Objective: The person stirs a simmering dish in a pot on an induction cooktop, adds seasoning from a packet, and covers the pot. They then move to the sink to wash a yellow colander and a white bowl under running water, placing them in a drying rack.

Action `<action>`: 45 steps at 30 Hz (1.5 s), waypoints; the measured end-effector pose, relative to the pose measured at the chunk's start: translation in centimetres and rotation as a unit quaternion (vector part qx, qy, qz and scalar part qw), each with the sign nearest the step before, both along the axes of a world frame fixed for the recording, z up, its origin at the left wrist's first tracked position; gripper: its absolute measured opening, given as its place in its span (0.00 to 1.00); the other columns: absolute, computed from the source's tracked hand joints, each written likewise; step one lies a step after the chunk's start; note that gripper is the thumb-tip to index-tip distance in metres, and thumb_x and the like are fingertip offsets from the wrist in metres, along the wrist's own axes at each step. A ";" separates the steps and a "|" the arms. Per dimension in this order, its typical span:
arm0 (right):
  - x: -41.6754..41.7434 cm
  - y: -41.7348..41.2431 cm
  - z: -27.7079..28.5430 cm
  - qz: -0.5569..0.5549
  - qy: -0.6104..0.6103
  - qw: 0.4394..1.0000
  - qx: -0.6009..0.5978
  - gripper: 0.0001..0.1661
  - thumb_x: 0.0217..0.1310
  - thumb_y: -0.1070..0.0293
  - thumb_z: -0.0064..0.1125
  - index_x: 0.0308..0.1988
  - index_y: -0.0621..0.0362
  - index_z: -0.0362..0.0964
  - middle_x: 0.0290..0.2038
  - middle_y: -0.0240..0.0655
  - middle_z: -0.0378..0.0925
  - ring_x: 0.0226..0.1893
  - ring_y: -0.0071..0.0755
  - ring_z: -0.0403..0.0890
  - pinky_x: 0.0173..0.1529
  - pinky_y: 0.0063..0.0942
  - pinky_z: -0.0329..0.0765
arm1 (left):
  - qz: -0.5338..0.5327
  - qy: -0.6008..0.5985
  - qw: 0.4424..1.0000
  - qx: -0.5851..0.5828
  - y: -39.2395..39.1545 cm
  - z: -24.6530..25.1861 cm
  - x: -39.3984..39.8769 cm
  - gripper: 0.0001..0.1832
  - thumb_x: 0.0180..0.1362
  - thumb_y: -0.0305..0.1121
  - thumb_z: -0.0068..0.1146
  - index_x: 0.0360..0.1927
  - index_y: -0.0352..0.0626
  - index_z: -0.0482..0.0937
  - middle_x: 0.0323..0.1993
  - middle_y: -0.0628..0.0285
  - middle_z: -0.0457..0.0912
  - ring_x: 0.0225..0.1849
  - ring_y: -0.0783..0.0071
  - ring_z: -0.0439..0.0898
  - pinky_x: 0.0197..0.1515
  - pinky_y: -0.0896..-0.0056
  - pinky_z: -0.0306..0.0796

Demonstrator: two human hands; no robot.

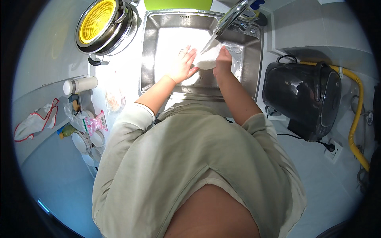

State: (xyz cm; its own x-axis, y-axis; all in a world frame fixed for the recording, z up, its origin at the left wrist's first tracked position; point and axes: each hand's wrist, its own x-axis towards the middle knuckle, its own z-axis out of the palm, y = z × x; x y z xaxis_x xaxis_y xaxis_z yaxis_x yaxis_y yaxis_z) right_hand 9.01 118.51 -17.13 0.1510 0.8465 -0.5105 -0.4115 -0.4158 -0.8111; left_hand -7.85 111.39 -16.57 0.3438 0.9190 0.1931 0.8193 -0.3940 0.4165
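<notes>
My right hand [223,62] grips the right rim of a white bowl [209,59], which is held inside a stainless steel sink [250,74]. From the chrome faucet [233,16], a stream of water [209,44] runs down into the bowl. On the bowl's other side, my left hand [184,65] is spread with fingers apart and holds nothing. Whether its fingertips touch the bowl, I cannot tell. Strong glare washes out the sink floor around both hands. Something clear and shiny, partly hidden, lies in the sink behind my right hand.
Stacked metal pots with a yellow colander [98,20] stand left of the sink. A white bottle [80,85] and several dishes [82,142] are further left. A green container [178,4] sits behind the sink. A black rice cooker [293,89] and yellow hose [357,119] are right.
</notes>
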 end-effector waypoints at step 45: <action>-0.8 0.3 -1.1 -0.033 -0.032 0.998 -0.042 0.23 0.73 0.59 0.37 0.54 0.65 0.66 0.44 0.36 0.75 0.44 0.31 0.73 0.50 0.29 0.71 | -0.039 -0.127 0.986 0.105 0.9 1.9 2.1 0.05 0.43 0.34 0.66 0.19 0.49 0.82 0.21 0.69 0.74 0.29 0.70 0.75 0.37 0.67 0.72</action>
State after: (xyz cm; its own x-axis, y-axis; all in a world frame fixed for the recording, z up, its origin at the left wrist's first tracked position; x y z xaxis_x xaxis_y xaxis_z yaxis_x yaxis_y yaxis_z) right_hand 8.17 118.76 -18.23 0.2399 0.7877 -0.5674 -0.3880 -0.4579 -0.7998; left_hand -5.77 112.26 -14.64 0.3268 0.8227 0.4651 0.6630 -0.5503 0.5076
